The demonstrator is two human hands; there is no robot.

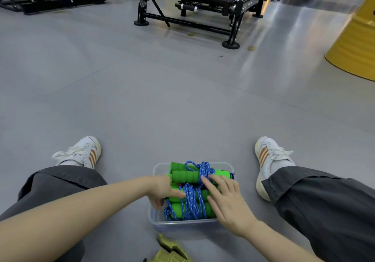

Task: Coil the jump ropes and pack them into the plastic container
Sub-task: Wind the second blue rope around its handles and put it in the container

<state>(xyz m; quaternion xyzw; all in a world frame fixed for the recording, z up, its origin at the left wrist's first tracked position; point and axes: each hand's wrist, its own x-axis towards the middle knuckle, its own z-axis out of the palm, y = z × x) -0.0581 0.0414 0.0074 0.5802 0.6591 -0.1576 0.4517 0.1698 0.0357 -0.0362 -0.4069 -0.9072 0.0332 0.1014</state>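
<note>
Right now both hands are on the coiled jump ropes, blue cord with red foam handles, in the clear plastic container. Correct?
Not quite: the foam handles are green, not red, as the head view shows. The rest holds: left hand and right hand are on the blue-corded jump ropes in the clear plastic container.

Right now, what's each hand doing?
Left hand: grip cannot be told, fingers hidden among the jump ropes.
Right hand: open, flat on the ropes.

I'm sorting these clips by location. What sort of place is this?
Probably a gym: black metal exercise machines stand on a smooth grey floor, and green-handled blue jump ropes fill a clear plastic container.
</note>
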